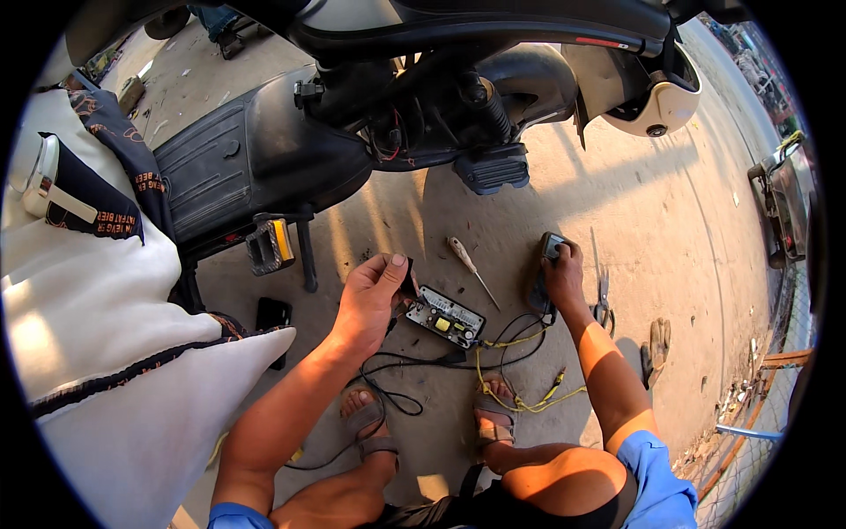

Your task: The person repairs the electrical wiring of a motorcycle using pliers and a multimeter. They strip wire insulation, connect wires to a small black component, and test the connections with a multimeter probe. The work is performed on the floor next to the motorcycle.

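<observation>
My left hand is closed, thumb against fingers, around a small black piece whose kind I cannot make out. Just beside it on the ground lies an opened charger, its circuit board with a yellow transformer facing up. My right hand grips a dark handheld device that looks like a multimeter, fingers over its upper end. Black and yellow leads run from its lower end. Between my hands, a screwdriver with a pale handle lies on the ground.
An electric bike stands ahead, its pedal low at left. A helmet hangs from it. Scissors and gloves lie right. White fabric fills the left side. Black cable loops around my sandalled feet.
</observation>
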Available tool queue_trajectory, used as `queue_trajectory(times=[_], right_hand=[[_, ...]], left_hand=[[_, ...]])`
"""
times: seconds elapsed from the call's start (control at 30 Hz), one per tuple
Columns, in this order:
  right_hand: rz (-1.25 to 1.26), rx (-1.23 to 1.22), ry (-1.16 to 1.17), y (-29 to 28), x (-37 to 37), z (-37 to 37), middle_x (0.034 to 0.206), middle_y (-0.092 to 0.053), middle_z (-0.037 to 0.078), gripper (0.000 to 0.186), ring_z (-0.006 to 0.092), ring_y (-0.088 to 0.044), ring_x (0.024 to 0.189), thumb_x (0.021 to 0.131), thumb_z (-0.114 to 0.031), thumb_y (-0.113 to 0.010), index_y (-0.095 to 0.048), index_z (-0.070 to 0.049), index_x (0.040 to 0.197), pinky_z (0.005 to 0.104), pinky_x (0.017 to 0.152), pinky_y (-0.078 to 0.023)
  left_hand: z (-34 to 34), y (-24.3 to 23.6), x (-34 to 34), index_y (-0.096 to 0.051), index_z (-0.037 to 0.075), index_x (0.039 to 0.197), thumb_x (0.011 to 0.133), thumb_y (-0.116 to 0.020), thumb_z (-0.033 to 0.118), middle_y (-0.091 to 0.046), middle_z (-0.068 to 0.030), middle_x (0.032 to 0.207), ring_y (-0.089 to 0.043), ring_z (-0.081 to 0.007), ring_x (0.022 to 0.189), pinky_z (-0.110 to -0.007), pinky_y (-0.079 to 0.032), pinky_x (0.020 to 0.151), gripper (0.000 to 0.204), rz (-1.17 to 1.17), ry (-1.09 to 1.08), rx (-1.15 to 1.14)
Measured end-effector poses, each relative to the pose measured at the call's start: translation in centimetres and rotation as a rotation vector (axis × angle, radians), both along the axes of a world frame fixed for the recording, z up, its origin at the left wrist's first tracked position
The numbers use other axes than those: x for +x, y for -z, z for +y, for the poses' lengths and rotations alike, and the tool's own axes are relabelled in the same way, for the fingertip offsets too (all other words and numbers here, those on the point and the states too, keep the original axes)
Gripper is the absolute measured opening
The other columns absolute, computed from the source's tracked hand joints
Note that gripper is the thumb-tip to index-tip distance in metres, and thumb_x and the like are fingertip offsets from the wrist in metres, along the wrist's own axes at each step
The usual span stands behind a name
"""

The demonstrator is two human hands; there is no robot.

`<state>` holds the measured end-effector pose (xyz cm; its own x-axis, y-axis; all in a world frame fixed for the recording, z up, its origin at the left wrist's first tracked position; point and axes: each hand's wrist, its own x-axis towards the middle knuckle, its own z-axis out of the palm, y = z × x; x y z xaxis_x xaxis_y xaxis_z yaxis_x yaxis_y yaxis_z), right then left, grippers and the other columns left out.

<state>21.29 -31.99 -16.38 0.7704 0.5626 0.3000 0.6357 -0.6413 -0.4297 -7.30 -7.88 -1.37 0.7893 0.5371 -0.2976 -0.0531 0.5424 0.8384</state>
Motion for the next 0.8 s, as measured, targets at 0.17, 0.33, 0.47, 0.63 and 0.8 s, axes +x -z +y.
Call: queue_trajectory(times=[0.17, 0.33, 0.47, 0.63, 0.8], right_hand=[[0.61, 0.384, -0.267, -7.5, -3.8, 7.6, 0.108, -0.068, 0.015, 0.023, 0.0279, -0.066, 0.105, 0.087, -0.008, -0.068, -0.068, 0.001, 0.108, 0.0366, 0.094, -0.05], [0.849, 0.481, -0.683, -16.0, -10.9, 14.1, 0.112, -0.068, 0.008, 0.029, 0.0159, -0.065, 0.105, 0.094, -0.01, -0.071, -0.065, 0.002, 0.119, 0.0331, 0.093, -0.052], [1.184, 0.681, -0.68, -16.0, -12.4, 16.7, 0.106, -0.069, 0.009, 0.026, 0.017, -0.067, 0.098, 0.095, -0.01, -0.07, -0.066, 0.004, 0.116, 0.0339, 0.089, -0.055], [1.172, 0.746, -0.653, -15.6, -12.9, 18.2, 0.098, -0.069, 0.007, 0.02, 0.0121, -0.064, 0.09, 0.096, -0.01, -0.067, -0.067, 0.004, 0.111, 0.0299, 0.08, -0.054], [0.931, 0.655, -0.618, -15.0, -12.0, 18.9, 0.089, -0.068, 0.002, 0.014, 0.0064, -0.058, 0.082, 0.097, -0.009, -0.066, -0.068, 0.002, 0.105, 0.0243, 0.073, -0.048]], left_hand=[[0.6, -0.6, 1.4, -0.062, 0.004, 0.096, 0.104, -0.056, 0.034, -0.064, -0.0029, 0.09, -0.061, -0.0117, 0.086, -0.03, -0.05, 0.081, 0.031, 0.06, -0.038, 0.113], [1.7, -0.6, 3.2, -0.06, 0.002, 0.107, 0.105, -0.053, 0.038, -0.064, -0.0049, 0.1, -0.062, -0.0124, 0.092, -0.032, -0.052, 0.085, 0.036, 0.031, -0.062, 0.145], [2.1, -1.5, 4.2, -0.055, -0.002, 0.114, 0.105, -0.052, 0.04, -0.064, -0.0086, 0.104, -0.063, -0.0151, 0.095, -0.033, -0.053, 0.087, 0.043, 0.006, -0.088, 0.116], [3.4, -1.8, 4.2, -0.054, -0.004, 0.117, 0.105, -0.052, 0.041, -0.064, -0.009, 0.104, -0.063, -0.0161, 0.095, -0.033, -0.053, 0.086, 0.046, 0.004, -0.089, 0.085], [4.7, -2.1, 4.8, -0.058, 0.005, 0.109, 0.102, -0.06, 0.028, -0.063, -0.0026, 0.1, -0.06, -0.0109, 0.093, -0.029, -0.05, 0.084, 0.024, 0.04, -0.177, 0.181]])
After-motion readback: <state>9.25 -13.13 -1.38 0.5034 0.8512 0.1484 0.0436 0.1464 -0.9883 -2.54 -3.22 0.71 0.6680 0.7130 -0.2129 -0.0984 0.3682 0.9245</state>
